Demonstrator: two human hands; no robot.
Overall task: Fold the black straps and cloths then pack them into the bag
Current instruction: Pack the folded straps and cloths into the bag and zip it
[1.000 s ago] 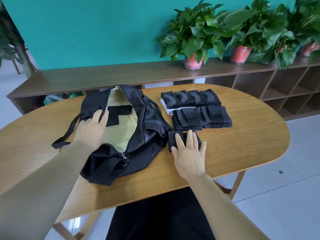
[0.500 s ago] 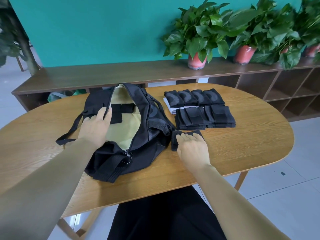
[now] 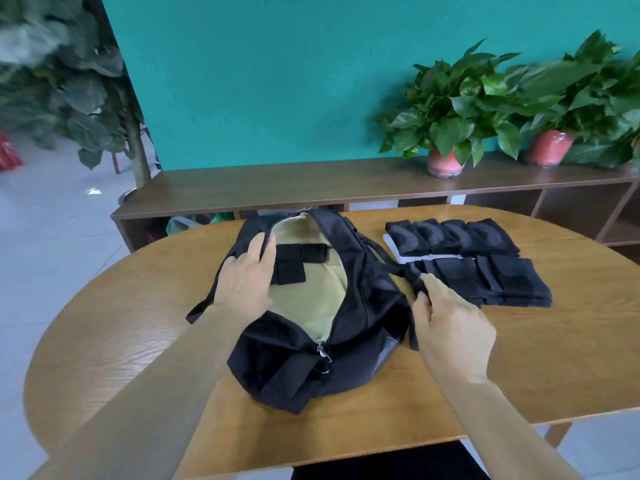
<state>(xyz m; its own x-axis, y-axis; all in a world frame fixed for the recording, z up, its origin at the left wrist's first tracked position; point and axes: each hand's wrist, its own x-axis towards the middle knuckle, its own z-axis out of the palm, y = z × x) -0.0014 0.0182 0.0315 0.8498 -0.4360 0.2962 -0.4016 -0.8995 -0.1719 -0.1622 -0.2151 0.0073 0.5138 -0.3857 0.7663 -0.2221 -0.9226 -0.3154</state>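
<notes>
A: The right hand [image 3: 450, 327] has lifted the folded black strap [image 3: 414, 306] off the tabletop [image 3: 519, 358], fingers pinching it beside the bag [image 3: 363, 306].

B: And the left hand [image 3: 244, 278] still grips the bag's open rim; folded stacks [image 3: 485, 268] lie behind.

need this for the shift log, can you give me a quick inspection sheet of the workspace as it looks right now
surface: oval wooden table, the job's things on it.
job's things: black fabric bag unzipped, pale yellow lining showing, two black folded pieces inside; folded black cloths and straps in two rows right of it; one black folded piece lifted beside the bag.
clutter: white flat item under the back row.
grip: left hand holds the bag's opening edge; right hand pinches the lifted piece.
cables: nothing seen.
surroundings: teal wall, dark wooden shelf unit, potted green plants, grey tiled floor.
</notes>
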